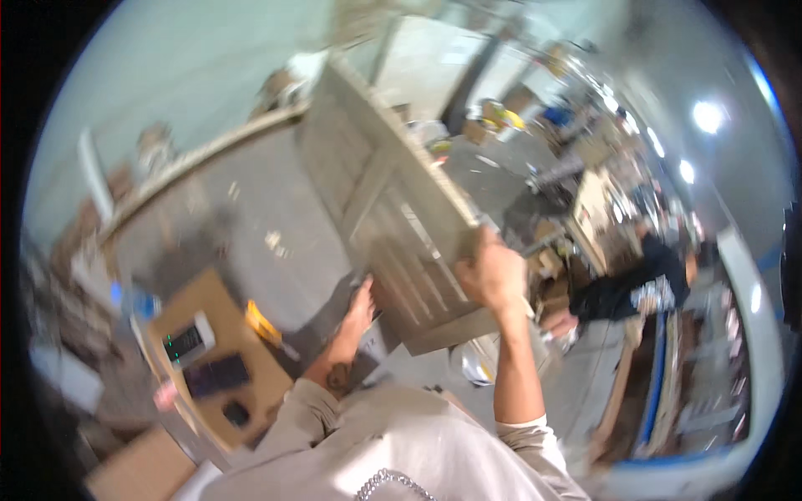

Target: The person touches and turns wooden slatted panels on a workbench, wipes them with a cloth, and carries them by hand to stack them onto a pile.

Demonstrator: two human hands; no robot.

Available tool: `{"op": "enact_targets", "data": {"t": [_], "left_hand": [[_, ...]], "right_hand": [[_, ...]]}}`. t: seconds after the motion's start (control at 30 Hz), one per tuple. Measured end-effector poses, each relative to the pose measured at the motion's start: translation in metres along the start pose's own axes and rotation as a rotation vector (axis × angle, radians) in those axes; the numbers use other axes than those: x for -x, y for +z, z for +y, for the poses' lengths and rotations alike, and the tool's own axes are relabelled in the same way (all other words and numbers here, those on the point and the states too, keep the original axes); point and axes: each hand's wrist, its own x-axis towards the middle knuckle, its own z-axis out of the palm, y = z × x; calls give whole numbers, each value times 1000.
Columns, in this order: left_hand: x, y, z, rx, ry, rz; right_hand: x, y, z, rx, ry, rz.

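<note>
A grey-beige panelled wooden door (359, 179) stands tilted on its long edge, reaching from in front of my body across the grey worktable (276, 200). My right hand (493, 271) is closed over its upper edge at the near end. Low on the panelled side, my left hand (361, 305) grips the near lower edge, its fingers partly hidden and blurred. A yellow-handled tool (263, 321), perhaps a utility knife, lies on the table left of my left hand.
At the left, a brown cardboard piece (209, 305) carries a white device with a lit display (188, 341) and a dark flat object (217, 376). A person in black (631, 288) bends at the right beside long boards (660, 380). Cluttered benches (593, 213) stand beyond.
</note>
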Motion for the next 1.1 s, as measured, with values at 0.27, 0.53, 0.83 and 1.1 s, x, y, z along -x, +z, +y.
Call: {"op": "enact_targets", "data": {"t": [0.27, 0.53, 0.83, 1.1], "left_hand": [[-13, -9, -1, 230, -193, -203], [36, 116, 14, -5, 58, -256], [164, 256, -34, -204, 372, -1060], [292, 260, -307, -901, 190, -955]], "right_hand": [[50, 0, 16, -274, -154, 301], [237, -67, 131, -346, 84, 362], [516, -64, 125, -838, 673, 989], [707, 129, 106, -378, 1886, 1551]]}}
